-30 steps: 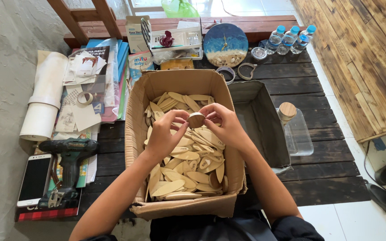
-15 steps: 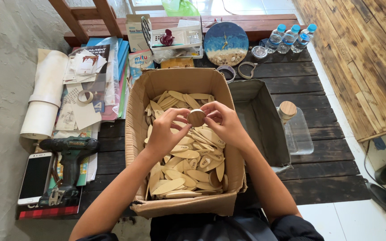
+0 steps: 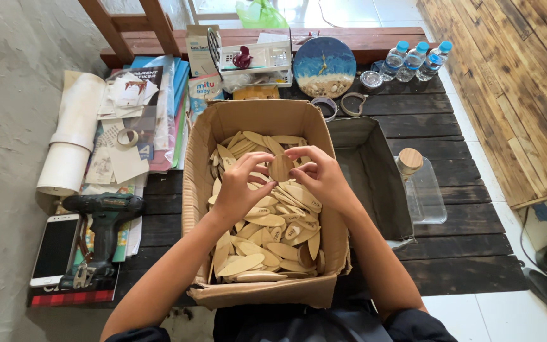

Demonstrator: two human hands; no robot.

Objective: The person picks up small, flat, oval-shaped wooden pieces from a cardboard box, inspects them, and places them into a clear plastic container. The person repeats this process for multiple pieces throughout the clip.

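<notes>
Wooden disc: we hold a small round wooden piece between both hands, raised just above the open cardboard box.
Left hand: our fingers are curled in, the fingertips pinching the disc's left edge; nothing else is in this hand.
Right hand: closed lightly the same way, thumb and fingertips on the disc's right edge, so the piece sits between the two hands and touches both.
Handling: we judge the disc thin, light and stiff, with a smooth face that could slip; a pinch across the rim, as here, looks like the surest hold. Whether it is one piece or several stacked, we cannot tell.
Box contents: pale, leaf-shaped wooden slips lie loose and heaped directly beneath our hands, filling most of the box.
To our right: an empty grey bin stands against the box, with a clear jar with a wooden lid just beyond it.
To our left: a cordless drill and a phone lie on the dark slatted table, near paper rolls and stacked booklets.
Far edge: a round blue clock face and three water bottles.
</notes>
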